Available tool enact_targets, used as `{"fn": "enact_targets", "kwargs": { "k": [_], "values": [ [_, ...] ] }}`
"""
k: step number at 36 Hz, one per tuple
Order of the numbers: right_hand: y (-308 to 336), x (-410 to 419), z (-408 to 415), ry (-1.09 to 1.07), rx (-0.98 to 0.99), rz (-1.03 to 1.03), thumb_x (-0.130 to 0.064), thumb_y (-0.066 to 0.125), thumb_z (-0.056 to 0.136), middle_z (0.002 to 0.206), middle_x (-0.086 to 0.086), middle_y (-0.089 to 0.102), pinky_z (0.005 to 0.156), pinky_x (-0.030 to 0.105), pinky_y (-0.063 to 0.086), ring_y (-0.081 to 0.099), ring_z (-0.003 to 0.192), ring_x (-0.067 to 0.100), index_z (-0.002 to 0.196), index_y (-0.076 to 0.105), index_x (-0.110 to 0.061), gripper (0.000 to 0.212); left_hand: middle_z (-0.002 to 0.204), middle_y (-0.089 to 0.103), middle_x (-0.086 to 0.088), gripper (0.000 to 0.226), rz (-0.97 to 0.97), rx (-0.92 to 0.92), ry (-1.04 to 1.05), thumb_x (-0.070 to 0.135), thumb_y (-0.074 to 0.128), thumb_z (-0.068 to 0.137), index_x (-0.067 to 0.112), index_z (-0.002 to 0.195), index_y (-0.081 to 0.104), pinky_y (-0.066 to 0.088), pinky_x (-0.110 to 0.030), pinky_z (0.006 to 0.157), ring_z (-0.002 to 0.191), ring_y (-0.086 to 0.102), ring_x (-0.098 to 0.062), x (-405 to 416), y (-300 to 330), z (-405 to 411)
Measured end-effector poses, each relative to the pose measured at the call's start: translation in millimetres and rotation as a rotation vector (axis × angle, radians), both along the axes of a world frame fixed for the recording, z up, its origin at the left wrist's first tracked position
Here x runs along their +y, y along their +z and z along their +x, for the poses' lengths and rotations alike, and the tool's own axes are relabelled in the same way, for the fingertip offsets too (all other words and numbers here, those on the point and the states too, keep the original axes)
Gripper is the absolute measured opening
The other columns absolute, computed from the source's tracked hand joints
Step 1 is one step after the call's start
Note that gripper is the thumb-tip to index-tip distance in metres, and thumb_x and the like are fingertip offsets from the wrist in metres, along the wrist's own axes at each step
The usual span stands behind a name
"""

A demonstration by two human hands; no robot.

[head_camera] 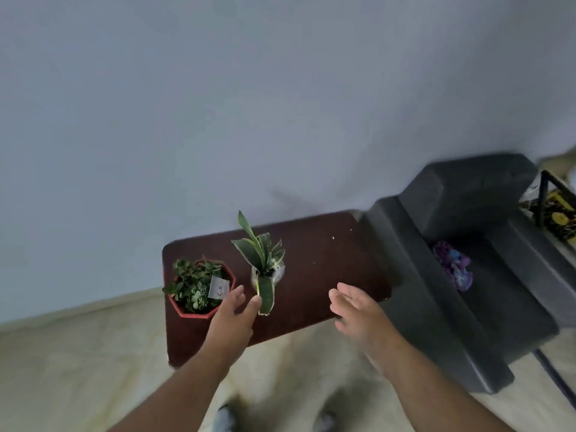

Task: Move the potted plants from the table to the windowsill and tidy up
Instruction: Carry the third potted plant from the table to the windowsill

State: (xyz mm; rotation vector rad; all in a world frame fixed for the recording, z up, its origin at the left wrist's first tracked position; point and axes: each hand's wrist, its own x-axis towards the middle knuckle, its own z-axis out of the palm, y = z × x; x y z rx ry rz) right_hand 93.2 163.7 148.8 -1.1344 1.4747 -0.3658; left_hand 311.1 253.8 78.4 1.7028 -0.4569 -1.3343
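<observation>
Both pots on the table (pixel 327 260): leafy one in red pot (pixel 199 288) at the left end, snake plant (pixel 265 269) beside it. Left hand (pixel 232 316) and right hand (pixel 358 310) open, empty, flanking the snake plant. Suggest gripping the pot body, not the leaves; lift level.

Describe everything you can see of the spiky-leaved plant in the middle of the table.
The spiky-leaved plant has stiff, upright, sword-shaped green leaves with pale yellowish edges; one broad leaf droops forward toward the camera. It stands upright in a small pale pot, mostly hidden by foliage, on the dark brown table, right of the red pot. The left hand is open, fingertips at the drooping leaf; contact is unclear.
</observation>
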Motion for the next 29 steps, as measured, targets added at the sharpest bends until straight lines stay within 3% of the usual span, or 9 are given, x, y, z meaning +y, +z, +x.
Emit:
{"fn": "enact_targets", "kwargs": {
  "k": [9, 12, 15, 20, 23, 26, 29],
  "values": [
    [-44.6, -86.5, 0.8, 0.224, 0.048, 0.074, -0.046, 0.062, 0.097, 0.147, -0.002, 0.054, 0.109, 0.040, 0.049, 0.056, 0.131, 0.017, 0.153, 0.042, -0.020, 0.065, 0.151, 0.048, 0.003, 0.066, 0.106, -0.022, 0.148, 0.046, 0.064, 0.094, 0.030, 0.152, 0.038, 0.052, -0.047, 0.103, 0.130, 0.053, -0.016, -20.7, -21.9, -25.6],
    [-59.2, -113.8, -3.7, 0.325, 0.085, 0.085, -0.058, 0.065, 0.089, 0.148, -0.005, 0.056, 0.115, 0.046, 0.044, 0.057, 0.130, 0.013, 0.151, 0.045, -0.024, 0.074, 0.144, 0.054, 0.004, 0.063, 0.170, 0.006, 0.228, 0.045, 0.067, 0.092, 0.029, 0.148, 0.044, 0.056, -0.044, 0.097, 0.116, 0.061, -0.011, -25.6, -36.0, -55.6],
    [-75.4, -150.1, -10.2, 0.408, 0.077, 0.129, -0.071, 0.064, 0.071, 0.145, -0.007, 0.057, 0.116, 0.046, 0.043, 0.057, 0.130, 0.012, 0.151, 0.045, -0.026, 0.094, 0.143, 0.055, 0.003, 0.058, 0.265, 0.050, 0.304, 0.043, 0.068, 0.091, 0.030, 0.143, 0.047, 0.055, -0.045, 0.097, 0.115, 0.063, -0.015, -41.1, -52.1, -102.0],
    [-118.5, -206.1, -6.7, 0.557, 0.059, 0.167, -0.075, 0.064, 0.070, 0.147, -0.009, 0.055, 0.117, 0.045, 0.042, 0.055, 0.133, 0.011, 0.151, 0.046, -0.027, 0.096, 0.134, 0.060, 0.003, 0.048, 0.351, 0.063, 0.495, 0.042, 0.065, 0.092, 0.031, 0.137, 0.052, 0.063, -0.037, 0.071, 0.091, 0.070, -0.011, -86.2, -83.0, -145.3],
    [-147.9, -230.9, 5.0, 0.607, 0.047, 0.187, -0.058, 0.066, 0.089, 0.148, -0.006, 0.055, 0.117, 0.044, 0.043, 0.055, 0.132, 0.011, 0.150, 0.047, -0.025, 0.072, 0.142, 0.055, 0.000, 0.052, 0.351, 0.100, 0.598, 0.046, 0.062, 0.093, 0.031, 0.140, 0.049, 0.059, -0.035, 0.072, 0.115, 0.063, -0.019, -113.9, -110.1, -147.7],
    [-191.9, -249.9, 19.0, 0.661, 0.034, 0.200, -0.055, 0.068, 0.090, 0.146, -0.006, 0.057, 0.116, 0.043, 0.043, 0.057, 0.130, 0.010, 0.148, 0.049, -0.026, 0.067, 0.152, 0.047, 0.000, 0.068, 0.355, 0.140, 0.688, 0.052, 0.059, 0.092, 0.026, 0.152, 0.038, 0.057, -0.042, 0.092, 0.131, 0.054, -0.023, -139.2, -149.0, -146.7],
    [-221.3, -253.1, 33.9, 0.708, 0.000, 0.214, -0.051, 0.069, 0.090, 0.143, -0.008, 0.058, 0.116, 0.041, 0.044, 0.058, 0.128, 0.007, 0.147, 0.051, -0.026, 0.065, 0.157, 0.042, 0.001, 0.087, 0.303, 0.163, 0.762, 0.064, 0.057, 0.083, 0.025, 0.156, 0.030, 0.054, -0.046, 0.100, 0.137, 0.049, -0.021, -154.6, -174.4, -142.5]
  ]
}}
